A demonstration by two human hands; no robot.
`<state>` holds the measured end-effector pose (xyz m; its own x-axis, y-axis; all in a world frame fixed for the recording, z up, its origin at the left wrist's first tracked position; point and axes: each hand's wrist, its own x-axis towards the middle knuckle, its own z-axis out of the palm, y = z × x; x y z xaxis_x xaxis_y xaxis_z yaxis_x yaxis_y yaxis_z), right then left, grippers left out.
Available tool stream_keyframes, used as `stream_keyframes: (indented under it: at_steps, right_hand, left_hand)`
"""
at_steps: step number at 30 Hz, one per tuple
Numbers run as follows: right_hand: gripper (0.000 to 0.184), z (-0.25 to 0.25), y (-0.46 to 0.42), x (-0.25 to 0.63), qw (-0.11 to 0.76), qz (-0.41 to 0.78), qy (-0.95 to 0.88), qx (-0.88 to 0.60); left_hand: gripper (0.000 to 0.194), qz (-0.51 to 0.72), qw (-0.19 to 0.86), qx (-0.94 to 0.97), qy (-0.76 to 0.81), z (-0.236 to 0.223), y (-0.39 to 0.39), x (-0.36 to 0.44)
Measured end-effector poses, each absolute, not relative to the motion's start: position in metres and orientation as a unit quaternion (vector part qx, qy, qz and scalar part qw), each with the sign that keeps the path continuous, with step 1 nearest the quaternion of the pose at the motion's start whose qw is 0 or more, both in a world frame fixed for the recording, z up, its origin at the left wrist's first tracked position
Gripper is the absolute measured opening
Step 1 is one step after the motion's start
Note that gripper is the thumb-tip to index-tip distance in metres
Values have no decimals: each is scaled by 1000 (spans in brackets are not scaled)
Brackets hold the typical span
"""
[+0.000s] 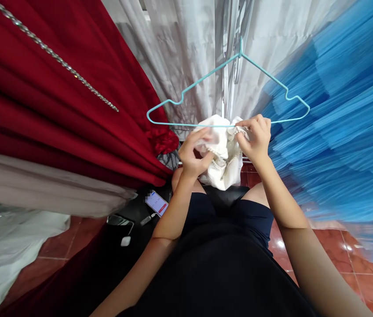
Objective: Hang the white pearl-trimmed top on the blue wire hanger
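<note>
Head view: right fingers pinching white cloth; left fingers blurred, spread and grip unclear.

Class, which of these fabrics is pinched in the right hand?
The bunched, beaded white cloth, in the right hand; the red fabric hangs left, the blue fabric right, white drapes behind.

We see bright, even light, with 2 glare spots on the floor tiles at lower right. Blue fabric smears toward the right edge, the left hand blurs at its fingertips, and the black top at bottom centre shows little detail.
</note>
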<state>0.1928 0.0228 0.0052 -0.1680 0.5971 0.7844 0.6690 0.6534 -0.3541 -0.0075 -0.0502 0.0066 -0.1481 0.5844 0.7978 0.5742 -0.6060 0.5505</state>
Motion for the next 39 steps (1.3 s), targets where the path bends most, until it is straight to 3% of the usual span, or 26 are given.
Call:
stream_keyframes:
  at_steps: [6, 11, 15, 19, 29, 39]
  right_hand:
    - [13, 12, 21, 197, 478, -15, -772, -418]
    - [17, 12, 22, 199, 481, -28, -770, -419]
    - [15, 12, 20, 200, 507, -26, -759, -409]
    - [8, 14, 14, 201, 533, -29, -753, -384]
    - [14, 14, 18, 205, 459, -25, -779, -426]
    - [11, 16, 5, 204, 435, -46, -810, -390]
  left_hand:
    - [30, 681, -8, 454, 575, -24, -48, -50]
    - [31, 723, -60, 392, 565, 16, -17, -107]
    - [43, 707, -85, 449, 540, 73, 4, -124]
    - [40, 644, -100, 505, 566, 106, 6, -107]
    - [31, 589, -132, 582, 545, 112, -8, -86]
    - [34, 602, -67, 542, 583, 112, -15, -101]
